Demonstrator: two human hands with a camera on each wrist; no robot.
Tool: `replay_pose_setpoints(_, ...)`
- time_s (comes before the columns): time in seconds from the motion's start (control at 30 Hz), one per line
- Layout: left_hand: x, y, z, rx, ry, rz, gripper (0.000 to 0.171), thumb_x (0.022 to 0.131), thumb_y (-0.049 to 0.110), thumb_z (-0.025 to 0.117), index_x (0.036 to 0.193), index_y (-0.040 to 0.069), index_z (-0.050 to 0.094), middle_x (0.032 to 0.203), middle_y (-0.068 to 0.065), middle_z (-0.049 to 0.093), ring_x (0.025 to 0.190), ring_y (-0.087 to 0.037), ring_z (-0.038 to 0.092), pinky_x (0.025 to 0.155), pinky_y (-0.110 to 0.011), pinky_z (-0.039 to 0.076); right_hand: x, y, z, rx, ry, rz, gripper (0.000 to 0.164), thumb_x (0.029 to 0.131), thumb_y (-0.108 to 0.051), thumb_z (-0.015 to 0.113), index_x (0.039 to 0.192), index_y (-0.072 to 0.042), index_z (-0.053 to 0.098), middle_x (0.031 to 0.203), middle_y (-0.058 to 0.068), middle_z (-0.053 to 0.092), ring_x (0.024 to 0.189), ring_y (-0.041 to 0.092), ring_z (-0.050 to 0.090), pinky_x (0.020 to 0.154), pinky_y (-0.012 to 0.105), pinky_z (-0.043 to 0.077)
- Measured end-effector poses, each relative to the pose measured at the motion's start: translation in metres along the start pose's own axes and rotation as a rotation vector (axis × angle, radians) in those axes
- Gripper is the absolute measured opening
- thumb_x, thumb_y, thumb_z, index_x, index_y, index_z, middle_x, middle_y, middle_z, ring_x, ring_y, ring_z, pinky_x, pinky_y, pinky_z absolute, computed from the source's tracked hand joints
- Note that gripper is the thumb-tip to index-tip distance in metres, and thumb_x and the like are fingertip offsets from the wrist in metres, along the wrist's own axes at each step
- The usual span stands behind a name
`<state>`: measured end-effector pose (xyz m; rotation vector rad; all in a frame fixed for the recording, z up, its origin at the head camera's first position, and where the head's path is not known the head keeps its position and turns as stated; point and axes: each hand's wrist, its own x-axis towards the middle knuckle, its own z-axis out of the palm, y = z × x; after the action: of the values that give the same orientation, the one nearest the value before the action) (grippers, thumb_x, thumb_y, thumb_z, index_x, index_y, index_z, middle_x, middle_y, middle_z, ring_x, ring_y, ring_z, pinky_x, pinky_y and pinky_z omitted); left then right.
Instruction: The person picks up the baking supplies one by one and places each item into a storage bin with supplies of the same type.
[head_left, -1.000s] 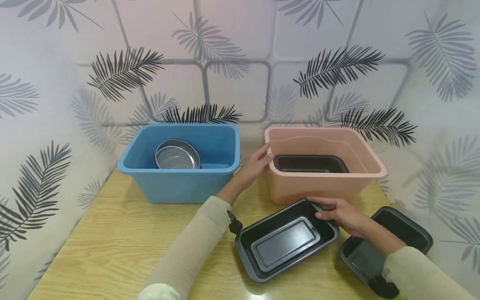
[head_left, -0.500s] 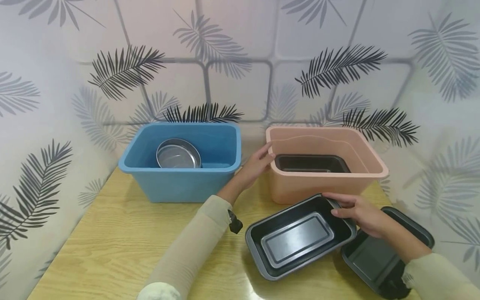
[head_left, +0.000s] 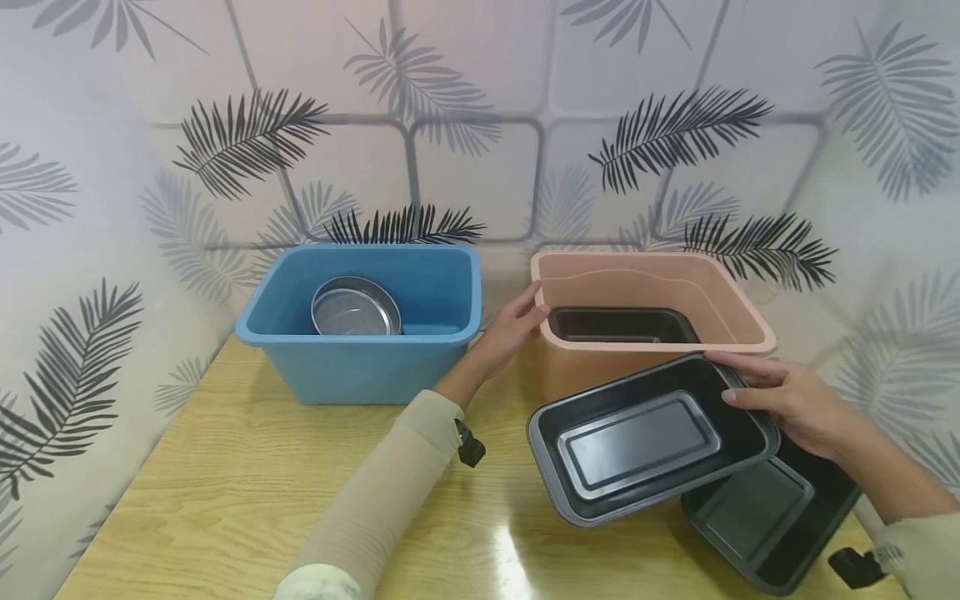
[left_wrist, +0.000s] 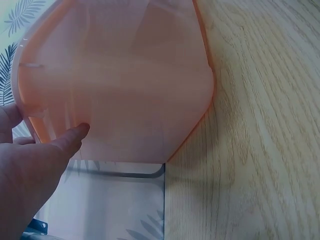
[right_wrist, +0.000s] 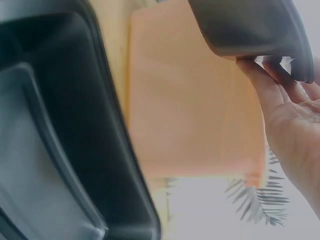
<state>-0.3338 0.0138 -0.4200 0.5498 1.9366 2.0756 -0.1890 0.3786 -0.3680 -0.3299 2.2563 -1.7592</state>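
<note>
In the head view, my right hand (head_left: 798,408) grips a dark loaf pan (head_left: 637,446) by its right end, thumb inside and fingers at the rim. The pan is tilted, raised in front of the pink tub (head_left: 581,371), with its inside facing me. My left hand (head_left: 504,340) holds the tub's left rim; the left wrist view shows its thumb against the outer wall (left_wrist: 135,100). Inside the tub lies another dark pan (head_left: 622,325), partly hidden by the front wall. A second loaf pan (head_left: 761,521) rests on the table at right, partly covered by the held one.
A blue tub (head_left: 367,371) stands to the left, holding a round metal cake tin (head_left: 352,312). Both tubs are at the back of the wooden table (head_left: 225,467), close to the leaf-patterned wall (head_left: 480,75).
My right hand has lifted the loaf pan up and to the right, so it now overlaps the pink tub's front and the pan at right. My left hand has stayed at the rim.
</note>
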Motion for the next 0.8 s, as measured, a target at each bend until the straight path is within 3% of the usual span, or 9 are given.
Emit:
replay_pose_setpoints(0.07, 0.0, 0.0, 0.0, -0.017, -0.007, 0.007, 0.061, 0.108, 0.021, 0.048, 0.162, 0.017, 0.021, 0.168, -0.013, 0.019, 0.151, -0.029, 0.03, 0.118, -0.05, 0.035, -0.003, -0.005, -0.007, 0.131, -0.053, -0.038, 0.057, 0.098, 0.009, 0.054, 0.149, -0.018, 0.052, 0.139, -0.016, 0.057, 0.115, 0.001, 0.063, 0.086, 0.025, 0.059)
replay_pose_setpoints(0.13, 0.001, 0.0, -0.001, -0.032, -0.017, 0.015, 0.06, 0.108, 0.018, 0.047, 0.162, 0.015, 0.02, 0.168, -0.015, 0.017, 0.152, -0.032, 0.029, 0.119, -0.052, 0.034, -0.006, -0.01, -0.015, 0.261, -0.105, -0.06, 0.059, 0.099, 0.014, 0.048, 0.146, -0.021, 0.056, 0.131, -0.007, 0.068, 0.106, 0.016, 0.072, 0.081, 0.035, 0.062)
replay_pose_setpoints(0.2, 0.001, 0.0, -0.001, -0.043, -0.025, 0.017, 0.06, 0.108, 0.017, 0.046, 0.162, 0.014, 0.019, 0.169, -0.016, 0.016, 0.152, -0.033, 0.027, 0.12, -0.052, 0.032, -0.009, -0.015, -0.023, 0.321, -0.127, -0.066, 0.061, 0.1, 0.016, 0.044, 0.145, -0.023, 0.057, 0.127, -0.001, 0.071, 0.105, 0.021, 0.073, 0.08, 0.039, 0.062)
replay_pose_setpoints(0.43, -0.001, 0.002, -0.001, -0.018, -0.028, -0.004, 0.062, 0.108, 0.021, 0.048, 0.163, 0.017, 0.019, 0.169, -0.013, 0.015, 0.152, -0.028, 0.028, 0.119, -0.05, 0.033, -0.01, -0.027, -0.045, 0.22, -0.007, -0.088, 0.063, 0.099, 0.015, 0.047, 0.143, -0.028, 0.058, 0.121, -0.005, 0.073, 0.098, 0.02, 0.075, 0.073, 0.037, 0.063)
replay_pose_setpoints(0.67, 0.0, 0.001, -0.001, -0.035, -0.037, 0.002, 0.061, 0.108, 0.017, 0.047, 0.163, 0.016, 0.018, 0.169, -0.014, 0.015, 0.153, -0.031, 0.025, 0.119, -0.052, 0.033, -0.01, -0.036, -0.069, 0.309, 0.058, -0.126, 0.065, 0.097, 0.021, 0.045, 0.137, -0.026, 0.064, 0.113, 0.001, 0.076, 0.087, 0.025, 0.077, 0.064, 0.039, 0.062)
replay_pose_setpoints(0.8, 0.001, 0.0, -0.002, -0.054, -0.046, 0.009, 0.063, 0.108, 0.019, 0.048, 0.163, 0.016, 0.018, 0.169, -0.014, 0.014, 0.154, -0.033, 0.023, 0.12, -0.053, 0.031, -0.008, -0.038, -0.083, 0.292, 0.129, -0.136, 0.064, 0.096, 0.02, 0.047, 0.136, -0.026, 0.064, 0.109, -0.001, 0.077, 0.083, 0.024, 0.077, 0.062, 0.037, 0.062)
